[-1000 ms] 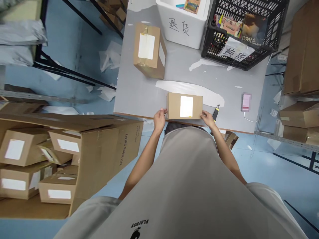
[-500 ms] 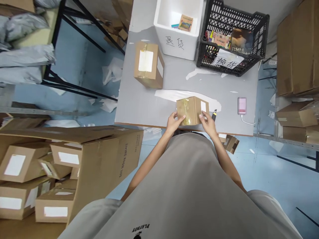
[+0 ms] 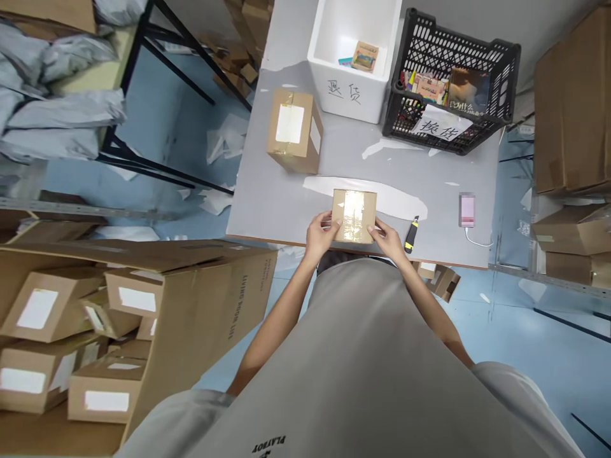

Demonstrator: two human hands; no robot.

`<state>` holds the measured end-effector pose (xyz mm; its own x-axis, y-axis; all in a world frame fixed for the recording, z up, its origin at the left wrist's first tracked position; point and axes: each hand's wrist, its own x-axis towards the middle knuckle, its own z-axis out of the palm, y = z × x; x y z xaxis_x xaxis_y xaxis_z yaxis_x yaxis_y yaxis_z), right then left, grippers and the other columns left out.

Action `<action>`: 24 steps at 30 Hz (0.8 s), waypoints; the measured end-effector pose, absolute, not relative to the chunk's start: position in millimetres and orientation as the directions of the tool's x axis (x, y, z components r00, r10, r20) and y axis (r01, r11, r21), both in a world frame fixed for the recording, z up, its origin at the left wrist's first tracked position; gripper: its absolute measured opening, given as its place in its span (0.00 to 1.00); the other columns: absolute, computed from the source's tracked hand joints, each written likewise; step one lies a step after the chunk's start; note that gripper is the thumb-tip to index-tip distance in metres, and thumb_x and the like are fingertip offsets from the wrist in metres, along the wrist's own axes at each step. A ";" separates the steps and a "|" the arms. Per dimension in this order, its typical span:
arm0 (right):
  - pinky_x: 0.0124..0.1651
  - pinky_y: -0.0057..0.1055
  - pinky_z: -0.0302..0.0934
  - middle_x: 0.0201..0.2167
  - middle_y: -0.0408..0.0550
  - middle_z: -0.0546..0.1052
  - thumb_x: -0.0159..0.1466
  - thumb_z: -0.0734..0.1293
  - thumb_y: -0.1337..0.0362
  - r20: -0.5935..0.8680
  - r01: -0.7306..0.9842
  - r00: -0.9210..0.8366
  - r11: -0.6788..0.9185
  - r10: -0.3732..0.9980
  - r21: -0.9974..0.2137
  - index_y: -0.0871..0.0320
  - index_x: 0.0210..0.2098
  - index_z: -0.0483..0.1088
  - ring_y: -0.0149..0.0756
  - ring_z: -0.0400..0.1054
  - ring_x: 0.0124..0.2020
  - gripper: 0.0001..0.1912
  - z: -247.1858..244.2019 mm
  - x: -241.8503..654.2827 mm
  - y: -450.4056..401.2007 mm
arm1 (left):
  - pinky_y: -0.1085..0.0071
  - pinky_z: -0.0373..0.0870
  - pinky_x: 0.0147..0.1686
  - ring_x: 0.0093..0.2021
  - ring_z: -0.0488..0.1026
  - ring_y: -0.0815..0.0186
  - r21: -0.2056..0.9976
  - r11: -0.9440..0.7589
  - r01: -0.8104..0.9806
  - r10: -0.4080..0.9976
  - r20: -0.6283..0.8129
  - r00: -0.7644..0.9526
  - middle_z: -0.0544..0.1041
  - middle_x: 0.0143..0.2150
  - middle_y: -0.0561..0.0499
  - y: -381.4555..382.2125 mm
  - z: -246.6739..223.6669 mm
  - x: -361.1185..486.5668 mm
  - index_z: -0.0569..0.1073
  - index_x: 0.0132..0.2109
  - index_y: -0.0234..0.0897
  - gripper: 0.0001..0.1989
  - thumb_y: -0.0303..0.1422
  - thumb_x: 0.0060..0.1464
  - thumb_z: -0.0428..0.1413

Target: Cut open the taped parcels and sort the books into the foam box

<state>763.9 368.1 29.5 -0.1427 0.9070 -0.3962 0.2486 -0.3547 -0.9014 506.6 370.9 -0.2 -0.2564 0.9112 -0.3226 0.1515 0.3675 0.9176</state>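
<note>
Between my two hands is a small cardboard box [image 3: 354, 215] at the table's near edge, a shiny strip of clear tape down its middle. My left hand [image 3: 321, 236] grips its left side, with the thumb on the taped face. My right hand [image 3: 387, 240] holds the lower right corner, thumb on the face too. Just right of that hand lies a black and yellow utility knife [image 3: 411, 235]. A larger taped cardboard box [image 3: 296, 130] with white labels stands farther back on the left.
On the grey table [image 3: 267, 203] are a white bin [image 3: 348, 102], a black plastic crate [image 3: 496, 114] holding books, and a phone [image 3: 467, 210] on a cable. A big carton [image 3: 214, 305] full of boxes stands at lower left; a shelf [image 3: 121, 83] bears grey parcels.
The small box has turned in my hands and shifted slightly left. Its white label no longer shows, and the taped face is toward me. The utility knife is now fully visible.
</note>
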 end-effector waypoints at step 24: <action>0.85 0.59 0.60 0.79 0.63 0.74 0.68 0.71 0.24 -0.230 0.375 0.243 -0.310 0.942 -0.873 0.57 0.71 0.80 0.57 0.63 0.84 0.49 3.5 869.1 346.0 | 0.48 0.81 0.66 0.61 0.86 0.47 0.738 0.669 -0.093 0.738 -0.674 -0.033 0.90 0.54 0.37 383.8 -65.6 562.5 0.85 0.48 0.39 0.20 0.51 0.64 0.67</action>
